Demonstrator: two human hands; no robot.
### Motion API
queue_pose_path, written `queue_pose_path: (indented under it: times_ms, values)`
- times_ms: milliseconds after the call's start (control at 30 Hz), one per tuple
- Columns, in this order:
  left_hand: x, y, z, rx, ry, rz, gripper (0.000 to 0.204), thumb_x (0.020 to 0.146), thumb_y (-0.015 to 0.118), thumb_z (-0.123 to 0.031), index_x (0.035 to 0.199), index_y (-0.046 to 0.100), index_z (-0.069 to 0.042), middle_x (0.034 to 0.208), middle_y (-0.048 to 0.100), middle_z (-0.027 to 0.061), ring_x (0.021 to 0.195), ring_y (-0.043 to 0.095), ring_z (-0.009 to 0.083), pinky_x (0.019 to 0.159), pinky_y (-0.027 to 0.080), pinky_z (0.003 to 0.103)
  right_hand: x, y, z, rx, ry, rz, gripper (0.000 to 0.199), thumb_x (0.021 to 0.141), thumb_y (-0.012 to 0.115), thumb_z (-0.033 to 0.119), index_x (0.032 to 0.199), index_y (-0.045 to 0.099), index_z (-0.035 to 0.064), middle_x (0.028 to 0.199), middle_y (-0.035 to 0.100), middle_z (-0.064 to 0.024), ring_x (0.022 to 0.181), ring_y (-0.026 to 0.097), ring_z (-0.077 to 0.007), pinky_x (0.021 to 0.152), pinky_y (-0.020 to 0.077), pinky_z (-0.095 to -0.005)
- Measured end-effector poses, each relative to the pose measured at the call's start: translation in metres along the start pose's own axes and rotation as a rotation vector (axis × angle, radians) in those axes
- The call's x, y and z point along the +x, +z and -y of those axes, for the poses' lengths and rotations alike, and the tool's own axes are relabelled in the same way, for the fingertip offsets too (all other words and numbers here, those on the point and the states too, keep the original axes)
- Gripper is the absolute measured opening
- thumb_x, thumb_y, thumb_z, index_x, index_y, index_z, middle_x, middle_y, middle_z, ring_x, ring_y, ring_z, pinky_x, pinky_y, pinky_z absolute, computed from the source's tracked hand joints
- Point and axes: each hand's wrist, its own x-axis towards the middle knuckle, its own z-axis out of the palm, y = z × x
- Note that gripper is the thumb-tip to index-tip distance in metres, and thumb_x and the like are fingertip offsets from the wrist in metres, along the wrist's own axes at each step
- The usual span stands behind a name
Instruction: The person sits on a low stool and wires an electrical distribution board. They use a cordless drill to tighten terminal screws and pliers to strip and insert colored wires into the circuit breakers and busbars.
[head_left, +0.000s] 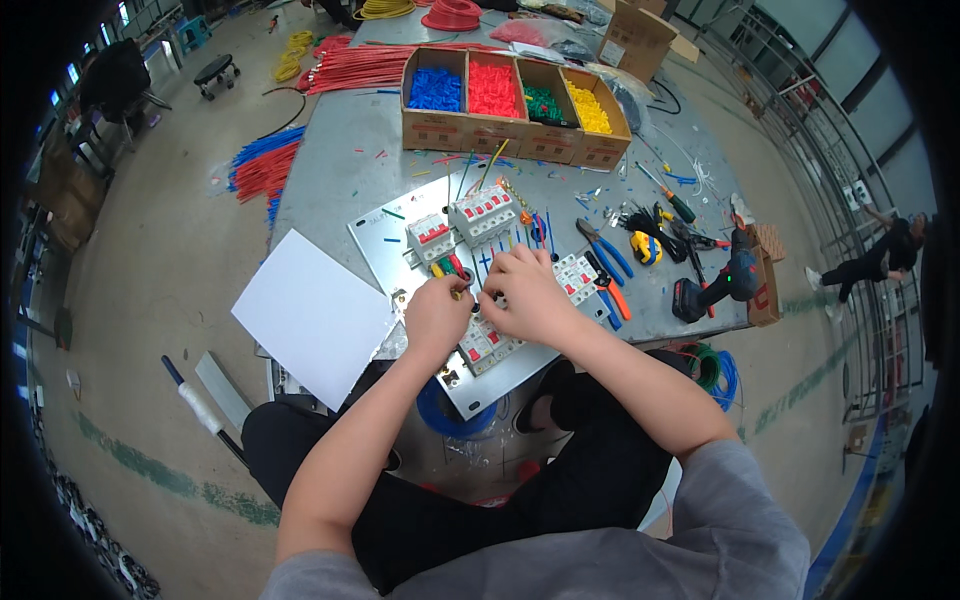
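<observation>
A metal mounting plate (375,240) carries rows of white circuit breakers with red switches. My left hand (438,318) is closed over its middle, fingers pinched beside short red, green and yellow wires (449,266); what lies between the fingertips is hidden. Just to the right, my right hand (530,298) curls with thumb and fingers together at the same spot, its grip too small to make out. Beyond the hands stand a larger breaker block (484,214) and a smaller breaker (431,238). Another breaker row (486,346) sits below my hands, partly covered.
A cardboard box (460,135) holds blue, red, green and yellow caps. Blue-handled pliers (608,252), an orange-and-blue tool (613,296), a screwdriver (680,207) and a cordless drill (715,284) lie at right. White paper (312,318) overhangs the table's left edge. Red wire bundles (365,68) lie behind.
</observation>
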Motion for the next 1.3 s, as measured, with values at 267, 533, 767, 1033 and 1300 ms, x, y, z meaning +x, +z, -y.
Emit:
queue_pose_path:
  times_ms: [267, 533, 767, 1033, 1300]
  values:
    - [0.003, -0.002, -0.002, 0.03, -0.018, 0.019, 0.034, 0.09, 0.083, -0.035, 0.108, 0.086, -0.006, 0.096, 0.082, 0.0176, 0.089, 0.079, 0.036, 0.08, 0.062, 0.047, 0.025, 0.008, -0.005, 0.129, 0.14, 0.146, 0.027, 0.102, 0.071, 0.029, 0.093, 0.08, 0.0053, 0.09, 0.078, -0.019, 0.092, 0.075, -0.04, 0.085, 0.0589, -0.0517]
    - [0.004, -0.002, -0.005, 0.082, -0.106, 0.079, 0.025, 0.088, 0.081, -0.033, 0.099, 0.087, -0.011, 0.095, 0.083, 0.0142, 0.091, 0.08, 0.0354, 0.082, 0.063, 0.046, 0.021, 0.011, -0.004, 0.105, 0.163, 0.124, 0.023, 0.097, 0.072, 0.025, 0.089, 0.081, 0.0061, 0.085, 0.077, -0.0177, 0.087, 0.075, -0.0395, 0.081, 0.0597, -0.0518]
    - [0.002, -0.003, -0.004, 0.075, -0.087, 0.083, 0.024, 0.086, 0.079, -0.028, 0.102, 0.086, -0.012, 0.102, 0.083, 0.0139, 0.099, 0.079, 0.0346, 0.088, 0.062, 0.046, 0.004, 0.013, 0.002, 0.015, 0.176, 0.089, 0.019, 0.091, 0.076, 0.024, 0.087, 0.081, 0.0069, 0.085, 0.078, -0.0121, 0.103, 0.074, -0.0328, 0.091, 0.0586, -0.0503]
    - [-0.001, -0.036, -0.027, 0.231, 0.107, 0.141, 0.032, 0.092, 0.077, -0.031, 0.116, 0.082, -0.01, 0.108, 0.082, 0.0162, 0.102, 0.078, 0.0368, 0.09, 0.062, 0.049, 0.017, 0.01, -0.013, 0.379, 0.604, 0.306, 0.024, 0.09, 0.078, 0.027, 0.084, 0.081, 0.004, 0.082, 0.08, -0.0178, 0.079, 0.08, -0.0336, 0.087, 0.0636, -0.0441]
    - [0.068, -0.083, -0.015, 0.517, 0.922, 0.332, 0.016, 0.081, 0.088, -0.025, 0.096, 0.087, -0.019, 0.111, 0.065, 0.0004, 0.119, 0.055, 0.0256, 0.106, 0.044, 0.041, 0.035, 0.018, -0.016, 0.444, 0.711, 0.373, 0.035, 0.09, 0.08, 0.04, 0.089, 0.083, 0.0047, 0.087, 0.081, -0.017, 0.087, 0.08, -0.0326, 0.086, 0.0618, -0.0434]
